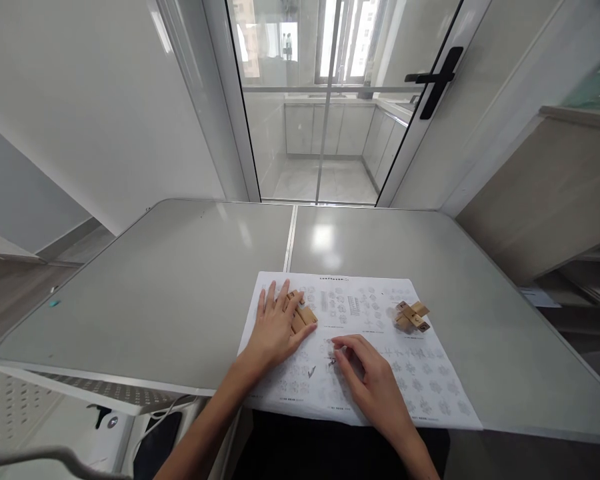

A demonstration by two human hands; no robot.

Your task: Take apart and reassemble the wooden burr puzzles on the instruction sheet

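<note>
My left hand (pixel 274 331) lies with fingers spread over a group of light wooden puzzle pieces (pixel 307 315), partly covering them. The pieces rest on a white printed sheet (pixel 340 400) with rows of small line diagrams. To the right, my right hand (pixel 370 375) is curled low over the sheet, thumb and index tips close together. Whatever lies between those tips is too small to make out. Small dark marks or bits (pixel 312 372) show on the paper between the hands. An interlocked wooden puzzle (pixel 414 317) of crossed notched pieces sits near the sheet's right edge.
The sheet lies on a grey folding table (pixel 180 280) with a seam (pixel 291 237) down its middle. Beyond stands a glass door (pixel 325 133) with a black handle (pixel 437 80). A wooden shelf unit (pixel 545 200) is at the right; a cable (pixel 163 417) hangs below the table's left front.
</note>
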